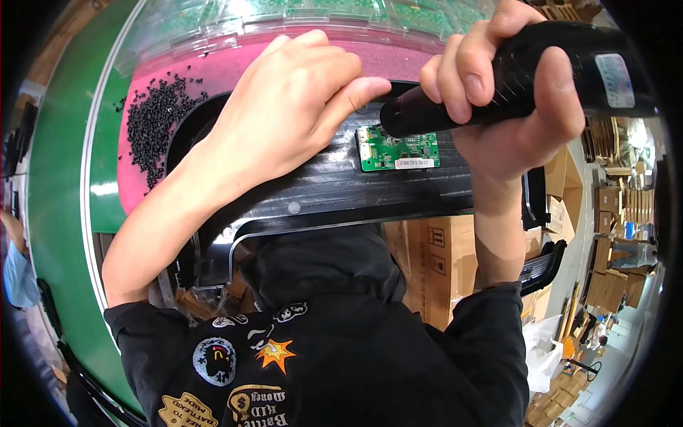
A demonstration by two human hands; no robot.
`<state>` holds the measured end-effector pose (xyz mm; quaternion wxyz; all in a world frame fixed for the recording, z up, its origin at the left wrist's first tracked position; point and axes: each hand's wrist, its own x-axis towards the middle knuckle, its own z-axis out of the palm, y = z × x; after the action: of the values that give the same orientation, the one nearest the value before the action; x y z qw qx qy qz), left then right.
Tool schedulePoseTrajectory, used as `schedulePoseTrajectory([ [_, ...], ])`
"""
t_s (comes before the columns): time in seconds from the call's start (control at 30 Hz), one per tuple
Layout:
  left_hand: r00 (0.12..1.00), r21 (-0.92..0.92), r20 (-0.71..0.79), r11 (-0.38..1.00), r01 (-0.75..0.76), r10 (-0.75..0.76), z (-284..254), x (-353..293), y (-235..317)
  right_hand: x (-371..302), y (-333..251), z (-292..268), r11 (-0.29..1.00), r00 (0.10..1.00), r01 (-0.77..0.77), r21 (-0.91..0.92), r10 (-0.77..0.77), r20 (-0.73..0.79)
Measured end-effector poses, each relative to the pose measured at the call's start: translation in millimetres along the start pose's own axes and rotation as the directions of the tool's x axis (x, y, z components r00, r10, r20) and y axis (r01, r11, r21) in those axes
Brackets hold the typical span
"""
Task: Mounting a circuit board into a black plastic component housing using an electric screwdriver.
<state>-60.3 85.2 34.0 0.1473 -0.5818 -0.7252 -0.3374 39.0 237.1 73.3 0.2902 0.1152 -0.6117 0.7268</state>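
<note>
A black power screwdriver (569, 60) lies in my right hand (491, 135), its fingers wrapped round the body. The tool's narrow nose points left and down over the upper edge of a small green circuit board (398, 149); its bit is hidden. That board, with white connectors and a white label, sits inside a long black plastic housing (313, 203). Left of the board, my left hand (302, 99) hovers over the housing with curled fingers, its thumb stretched toward the screwdriver's nose. Whatever its fingertips hold is hidden behind the hand.
Many small black screws (156, 128) lie heaped on a pink mat (131, 188) at the left. Clear plastic trays (299, 21) holding green boards stand at the back. A green table (53, 213) stretches left. Cardboard boxes (441, 263) stand below the housing's near edge.
</note>
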Motion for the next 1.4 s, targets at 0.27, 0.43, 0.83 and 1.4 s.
schedulePoseTrajectory([
  [0.27,0.999,0.021,0.002,0.999,0.042,-0.042,5,-5,-6,-1,10,17,0.981,0.981,-0.163,0.107,0.173,-0.090],
  [0.43,0.993,-0.005,0.092,0.998,0.069,-0.068,0,-6,-6,-1,16,18,0.950,0.948,-0.259,0.175,0.285,-0.142],
  [0.83,0.974,0.025,0.220,0.998,0.051,-0.055,-3,-7,-4,10,21,-12,0.999,0.968,-0.035,0.035,0.025,0.249],
  [1.4,0.970,-0.250,0.151,0.957,-0.151,0.192,0,-4,-3,-8,-34,-23,0.953,0.955,0.185,0.238,-0.231,0.184],
])
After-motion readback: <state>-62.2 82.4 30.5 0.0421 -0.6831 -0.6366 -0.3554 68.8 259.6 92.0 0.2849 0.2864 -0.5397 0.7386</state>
